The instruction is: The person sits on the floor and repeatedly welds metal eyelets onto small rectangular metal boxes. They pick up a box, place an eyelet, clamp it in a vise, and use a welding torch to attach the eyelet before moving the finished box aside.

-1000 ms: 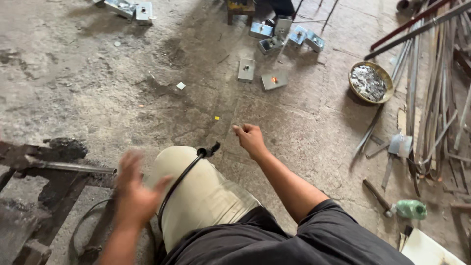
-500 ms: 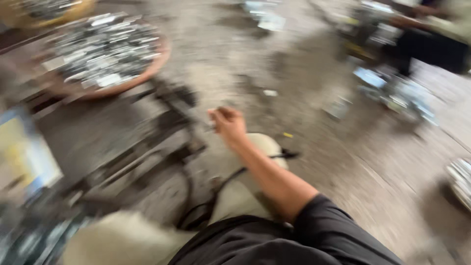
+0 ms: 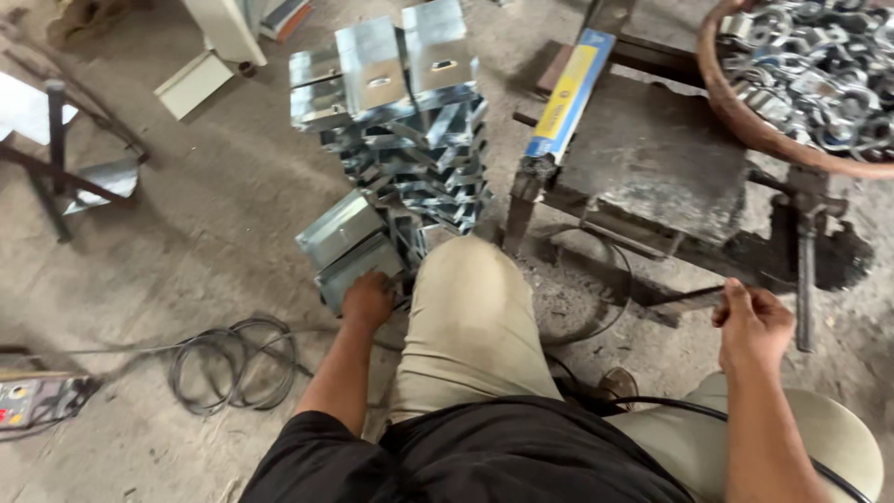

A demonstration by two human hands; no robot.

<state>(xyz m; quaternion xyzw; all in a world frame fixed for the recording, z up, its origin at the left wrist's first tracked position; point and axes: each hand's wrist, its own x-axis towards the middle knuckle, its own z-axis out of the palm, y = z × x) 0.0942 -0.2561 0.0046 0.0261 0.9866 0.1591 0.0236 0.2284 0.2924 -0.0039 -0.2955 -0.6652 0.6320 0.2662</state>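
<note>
My left hand (image 3: 366, 300) reaches down past my left knee and grips the lower edge of a folded galvanized sheet-metal bracket (image 3: 346, 240) that leans at the foot of a tall stack of similar brackets (image 3: 410, 121). My right hand (image 3: 752, 326) is closed in a loose fist to the right, pinching the end of a thin dark rod (image 3: 684, 299) beside a low, dirty metal work stand (image 3: 652, 158). I am seated; my beige trouser legs fill the lower middle of the view.
A round basin of shiny metal rings (image 3: 819, 65) sits on the stand at top right. A blue and yellow box (image 3: 570, 93) leans on the stand. Coiled black cable (image 3: 233, 363) and a small control box (image 3: 37, 399) lie on the concrete floor at left.
My head has swung round from open floor to the bracket stack and stand. The left hand has come down onto a bracket; the right hand has closed on a thin rod.
</note>
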